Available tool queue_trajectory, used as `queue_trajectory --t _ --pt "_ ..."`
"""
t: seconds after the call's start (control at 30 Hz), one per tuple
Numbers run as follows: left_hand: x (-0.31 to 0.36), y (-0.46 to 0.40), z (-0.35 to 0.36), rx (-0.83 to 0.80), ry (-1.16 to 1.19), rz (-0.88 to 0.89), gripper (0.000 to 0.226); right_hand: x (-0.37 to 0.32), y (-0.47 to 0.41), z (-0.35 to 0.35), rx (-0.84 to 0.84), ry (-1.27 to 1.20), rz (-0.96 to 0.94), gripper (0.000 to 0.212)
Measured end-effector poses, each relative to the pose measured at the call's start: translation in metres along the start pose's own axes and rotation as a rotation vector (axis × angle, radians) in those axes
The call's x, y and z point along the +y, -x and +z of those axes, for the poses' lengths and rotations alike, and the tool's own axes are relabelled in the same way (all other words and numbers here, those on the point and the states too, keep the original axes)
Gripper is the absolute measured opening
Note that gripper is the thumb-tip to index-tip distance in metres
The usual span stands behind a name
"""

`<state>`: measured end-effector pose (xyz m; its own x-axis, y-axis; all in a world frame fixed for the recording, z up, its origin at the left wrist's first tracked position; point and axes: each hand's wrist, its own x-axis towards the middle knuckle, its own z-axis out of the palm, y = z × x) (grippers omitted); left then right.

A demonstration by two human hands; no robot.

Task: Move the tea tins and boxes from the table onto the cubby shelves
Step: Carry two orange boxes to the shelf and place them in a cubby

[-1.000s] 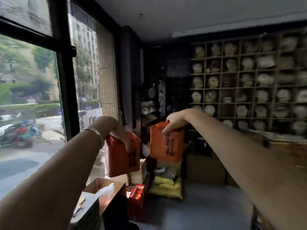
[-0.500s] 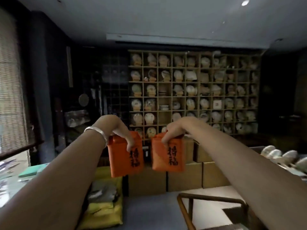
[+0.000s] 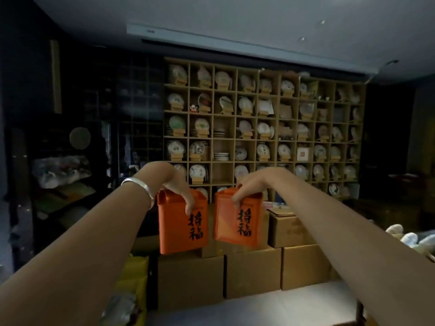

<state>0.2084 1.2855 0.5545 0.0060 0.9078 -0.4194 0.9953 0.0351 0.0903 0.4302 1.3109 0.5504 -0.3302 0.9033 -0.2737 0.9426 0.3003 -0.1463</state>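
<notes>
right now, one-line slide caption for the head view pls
Left hand and right hand each carry an orange tea tin by the top toward the cubby shelves.

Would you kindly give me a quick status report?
Left hand gripping one orange tin, right hand the other. Cardboard boxes stacked before the cubby shelves.

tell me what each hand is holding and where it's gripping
Each hand holds an orange tea tin by its top. The left hand grips the left orange tin at the lid edge; the right hand grips the right orange tin likewise.
</notes>
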Motion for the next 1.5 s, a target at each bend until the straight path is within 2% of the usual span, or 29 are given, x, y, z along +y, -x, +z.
queue_trajectory --t 0.1,0.23,0.33,0.5,0.7,0.8,0.9,1.07,1.23,1.5 --pt "-0.012 -0.071 -0.045 0.029 -0.013 0.004 0.102 0.012 -0.068 -0.035 0.061 -0.017 0.011 0.082" --pt "-0.020 -0.153 -0.097 -0.025 -0.028 -0.002 0.097 0.032 -0.151 -0.069 0.060 0.019 0.051 0.078" --pt "-0.018 -0.216 -0.125 -0.018 -0.058 0.011 0.102 0.053 -0.213 -0.086 0.033 0.025 0.079 0.077" --pt "-0.006 -0.340 -0.164 -0.007 -0.050 0.063 0.097 0.113 -0.318 -0.121 0.036 -0.035 0.122 0.077" --pt "0.029 -0.493 -0.218 -0.019 -0.082 0.067 0.100 0.190 -0.440 -0.176 0.101 -0.077 0.168 0.091" --pt "0.046 -0.562 -0.254 -0.027 -0.119 0.065 0.088 0.225 -0.499 -0.205 0.096 -0.057 0.195 0.094" --pt "0.058 -0.619 -0.289 -0.015 -0.143 0.077 0.081 0.252 -0.548 -0.223 0.116 -0.051 0.199 0.094" --pt "0.072 -0.704 -0.341 0.001 -0.164 0.086 0.077 0.283 -0.622 -0.243 0.116 -0.064 0.215 0.079" --pt "0.077 -0.787 -0.378 0.040 -0.177 0.127 0.087 0.310 -0.710 -0.264 0.110 -0.063 0.225 0.075" --pt "0.080 -0.930 -0.466 0.078 -0.151 0.135 0.096 0.343 -0.872 -0.339 0.126 -0.003 0.234 0.088"
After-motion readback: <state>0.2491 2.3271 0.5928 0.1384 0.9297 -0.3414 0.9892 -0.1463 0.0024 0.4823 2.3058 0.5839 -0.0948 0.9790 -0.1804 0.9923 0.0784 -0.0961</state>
